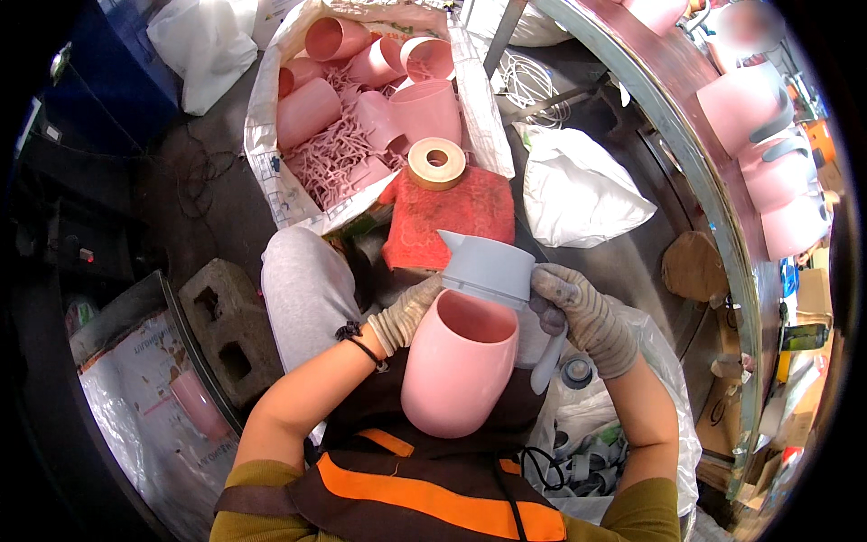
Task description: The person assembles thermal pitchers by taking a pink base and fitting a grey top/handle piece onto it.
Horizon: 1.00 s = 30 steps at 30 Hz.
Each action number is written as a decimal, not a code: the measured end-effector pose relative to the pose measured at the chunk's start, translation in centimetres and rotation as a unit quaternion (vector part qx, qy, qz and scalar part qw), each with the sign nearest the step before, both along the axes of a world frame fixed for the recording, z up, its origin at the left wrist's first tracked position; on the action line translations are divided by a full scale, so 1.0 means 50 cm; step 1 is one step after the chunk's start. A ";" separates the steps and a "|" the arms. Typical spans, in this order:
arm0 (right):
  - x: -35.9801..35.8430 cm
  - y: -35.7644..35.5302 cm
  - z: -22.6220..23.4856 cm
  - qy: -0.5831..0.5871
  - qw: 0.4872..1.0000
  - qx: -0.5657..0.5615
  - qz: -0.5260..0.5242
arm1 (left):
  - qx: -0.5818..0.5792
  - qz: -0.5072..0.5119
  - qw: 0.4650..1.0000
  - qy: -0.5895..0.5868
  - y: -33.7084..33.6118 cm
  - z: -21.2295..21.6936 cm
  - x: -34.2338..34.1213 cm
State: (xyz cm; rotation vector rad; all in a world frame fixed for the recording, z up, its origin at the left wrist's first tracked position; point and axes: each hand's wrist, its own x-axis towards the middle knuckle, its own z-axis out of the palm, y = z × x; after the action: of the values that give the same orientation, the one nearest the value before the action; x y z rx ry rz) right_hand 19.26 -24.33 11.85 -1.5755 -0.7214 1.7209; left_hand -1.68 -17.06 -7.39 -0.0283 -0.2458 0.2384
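Over my lap, a pink pitcher body stands tilted, its wide mouth up. My left hand, in a grey-white work glove, is closed on its side near the rim. Just above the far rim is a grey spout collar, its pointed spout to the left. My right hand, gloved too, grips the collar's right end; a grey handle hangs down below those fingers. Whether the collar touches the rim I cannot tell. Beyond it, a tape roll lies on a red cloth-covered block.
A white woven sack holds pink bodies and trimmings ahead. By my right side, a clear plastic bag contains grey parts. Finished pink pitchers line the curved bench at right. A concrete block sits left; a white sack lies right.
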 end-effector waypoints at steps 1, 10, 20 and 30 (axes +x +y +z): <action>0.000 0.000 0.000 -0.004 1.000 0.003 -0.001 | 0.012 0.010 1.000 -0.006 0.001 0.000 0.001; 0.014 0.005 -0.020 -0.017 0.998 0.049 0.038 | -0.030 -0.007 0.994 0.104 0.007 0.002 0.016; -0.002 0.001 -0.027 -0.025 0.998 0.041 0.027 | -0.072 0.013 0.977 0.199 -0.002 0.082 0.003; -0.017 -0.006 -0.002 -0.024 0.999 0.000 0.044 | -0.022 0.059 0.965 0.255 -0.022 0.107 -0.011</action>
State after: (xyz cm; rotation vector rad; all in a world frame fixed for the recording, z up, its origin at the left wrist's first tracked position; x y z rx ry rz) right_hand 18.42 -24.63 11.73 -1.6110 -0.8257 1.7518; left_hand -2.23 -18.15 -2.06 0.0037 0.2720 0.3618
